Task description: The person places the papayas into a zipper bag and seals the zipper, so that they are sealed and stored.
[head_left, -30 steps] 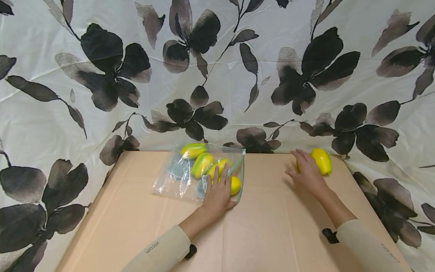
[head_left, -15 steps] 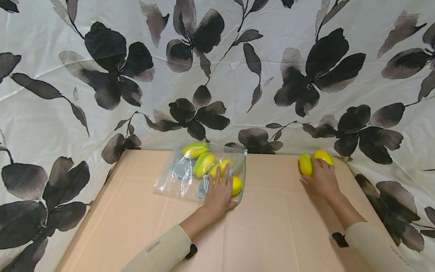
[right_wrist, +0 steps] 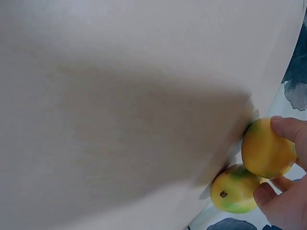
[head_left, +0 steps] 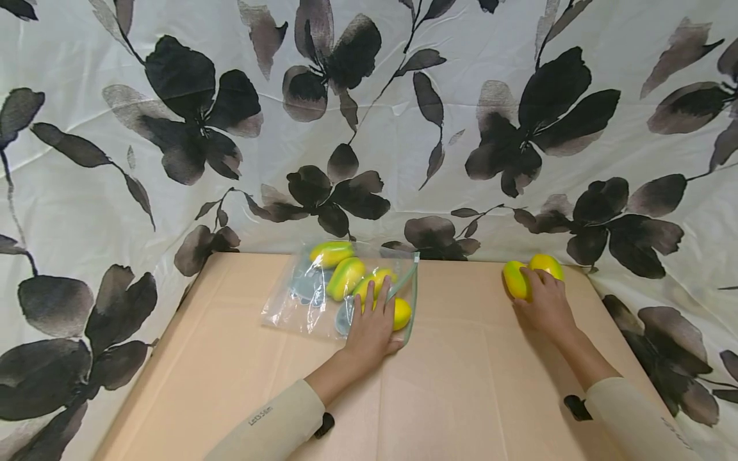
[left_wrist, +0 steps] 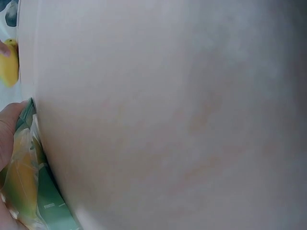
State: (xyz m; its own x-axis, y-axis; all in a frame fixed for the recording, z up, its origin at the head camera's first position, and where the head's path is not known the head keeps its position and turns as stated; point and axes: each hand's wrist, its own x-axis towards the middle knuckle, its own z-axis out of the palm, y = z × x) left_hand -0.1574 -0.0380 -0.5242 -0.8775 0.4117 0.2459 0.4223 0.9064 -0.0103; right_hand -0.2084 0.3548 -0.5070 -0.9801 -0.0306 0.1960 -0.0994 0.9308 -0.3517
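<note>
My left hand (head_left: pixel 371 330) rests with spread fingers on a clear zip bag (head_left: pixel 300 314) with a green edge. Inside the bag lie several yellow-green mangoes (head_left: pixel 346 280) and greyish-blue shapes (head_left: pixel 307 286). Toward the right end of the board, my right hand (head_left: pixel 544 304) grips a mango (head_left: pixel 515 280) between thumb and fingers. A second mango (head_left: pixel 546 264) sits against it, on its far right side. From the right wrist, the gripped mango (right_wrist: pixel 268 148) shows below the thumb, and a fingertip touches the other mango (right_wrist: pixel 235 189).
A light brown cardboard board (head_left: pixel 438 384) covers the work area. Behind it and along its sides hangs or lies a white cloth (head_left: pixel 403 160) printed with dark flowers. The board's far edge runs just behind the bag and the two loose mangoes.
My right hand has moved slightly right and turned, uncovering the mango it holds, which now sits next to the other one. It shifted slightly left lately. My left hand and the bag stay put.
</note>
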